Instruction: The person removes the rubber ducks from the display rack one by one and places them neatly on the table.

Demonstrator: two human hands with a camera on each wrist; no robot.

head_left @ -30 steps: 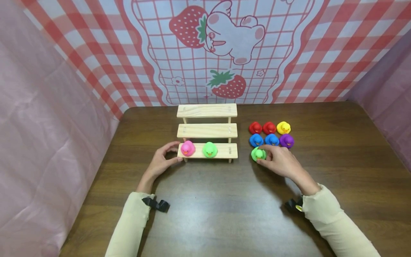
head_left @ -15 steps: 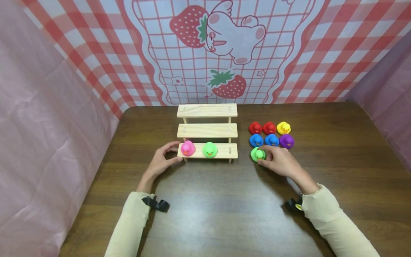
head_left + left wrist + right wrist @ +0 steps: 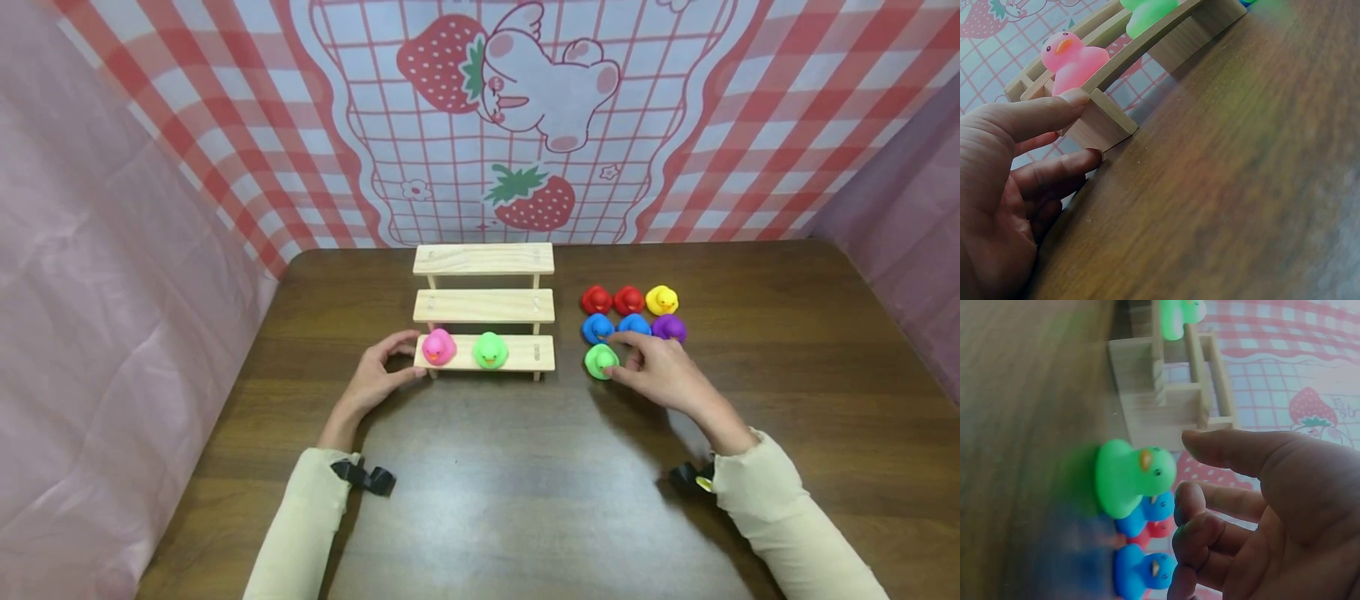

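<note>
My left hand (image 3: 377, 375) holds the left end of a three-step wooden stand (image 3: 480, 307). In the left wrist view its thumb (image 3: 1047, 115) lies against the lowest step's corner, with the other fingers by the end panel. On that step sit a pink duck (image 3: 438, 347) and a green duck (image 3: 490, 351). Right of the stand, another green rubber duck (image 3: 601, 362) rests upright on the table. My right hand (image 3: 660, 372) is beside it, thumb and fingers spread apart. In the right wrist view a gap shows between the fingertips and this duck (image 3: 1119, 478).
Behind the loose green duck stand two blue ducks (image 3: 597, 329) and a purple duck (image 3: 669, 328). Farther back are two red ducks (image 3: 597, 299) and a yellow duck (image 3: 662, 300). A checked strawberry cloth (image 3: 480, 200) hangs behind the brown table (image 3: 480, 500).
My right thumb and fingers have let go of the loose green duck and lifted slightly away, after shifting it a little left. My left hand stays at the stand.
</note>
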